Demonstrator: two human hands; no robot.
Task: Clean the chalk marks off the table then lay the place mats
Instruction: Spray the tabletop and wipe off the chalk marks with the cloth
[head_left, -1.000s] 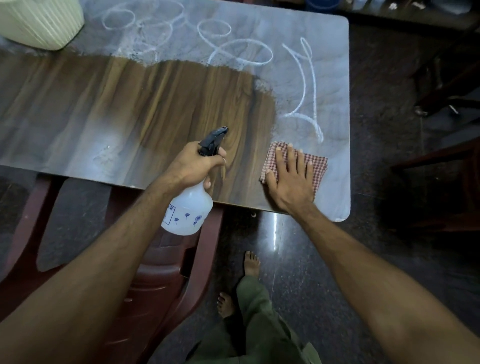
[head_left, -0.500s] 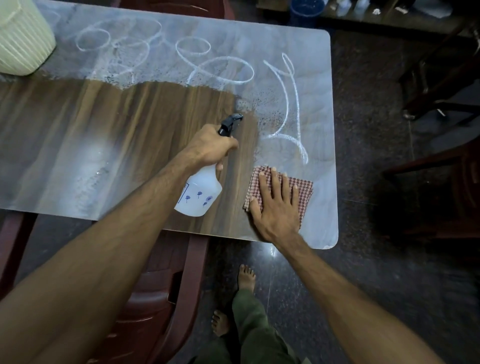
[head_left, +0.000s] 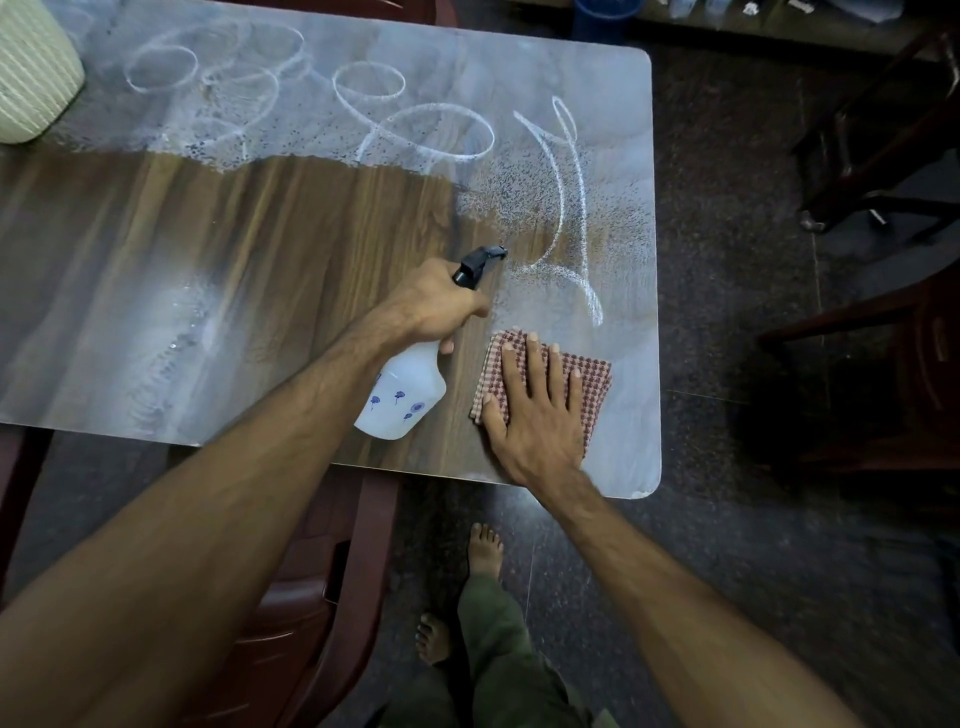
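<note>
My left hand grips the white plastic spray bottle, black nozzle toward the white chalk marks on the wood-grain tabletop. My right hand presses flat, fingers spread, on the red checked cloth near the tabletop's right corner.

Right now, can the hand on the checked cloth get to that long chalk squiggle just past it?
Probably yes. The right hand lies flat on the checked cloth, and the chalk squiggle starts just beyond its fingertips. Only wet tabletop lies between; the spray bottle in the left hand sits off to the side.

Probably home: table, plastic chair.
</note>
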